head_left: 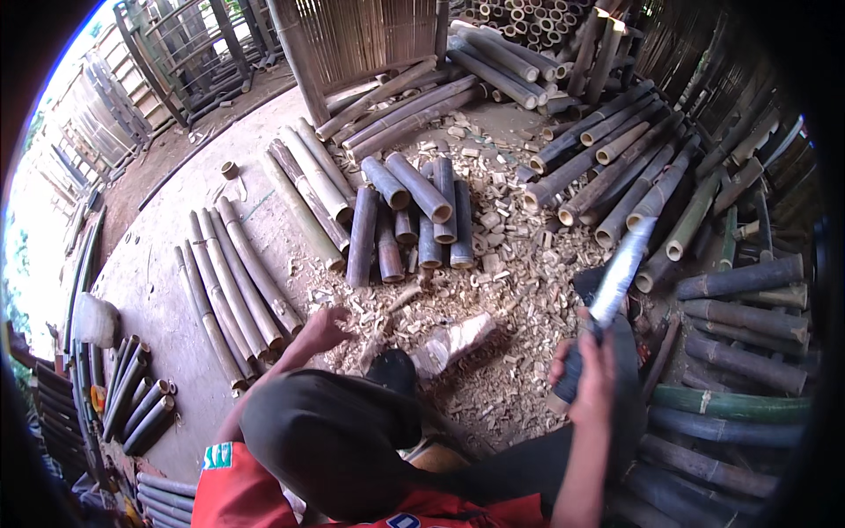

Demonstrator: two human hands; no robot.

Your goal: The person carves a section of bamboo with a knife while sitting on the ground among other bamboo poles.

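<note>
My right hand [591, 380] is closed around the dark handle of a machete [621, 275], its broad shiny blade pointing up and away over the wood chips. My left hand [324, 331] is bare, with its fingers slightly bent and apart, beside my left knee and above the chips. Between my feet lies a pale chopped wood block [453, 345], touched by neither hand. Just beyond it is a small pile of short dark bamboo pieces [363, 236], some lying across others.
Wood chips [528, 304] cover the ground ahead. Long bamboo poles [238, 282] lie at the left, and more bamboo lengths [607, 167] are stacked at the far right. Green and dark poles [731, 405] crowd my right side. A woven bamboo wall [370, 40] stands at the back.
</note>
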